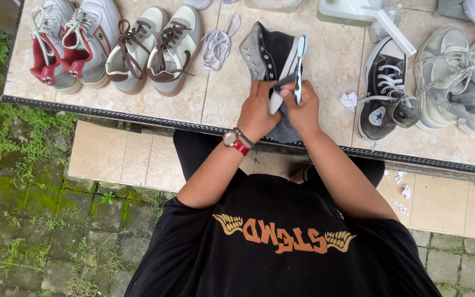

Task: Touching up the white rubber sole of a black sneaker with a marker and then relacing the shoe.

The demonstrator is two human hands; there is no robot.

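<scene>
Left hand (257, 113) grips the black high-top (273, 60), which lies at the worktop (155, 110) edge. Right hand (302, 110) is closed on a toothbrush (299, 66) against the shoe's sole. Loose white lace (218, 44) sits just left of the high-top.

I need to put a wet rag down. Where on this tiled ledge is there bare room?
Bare tile lies between the brown-laced shoes and the black high-top held by both hands, below the loose white laces. Another patch sits between that shoe and the laced black sneaker. The right end, with grey sneakers, is crowded.
</scene>
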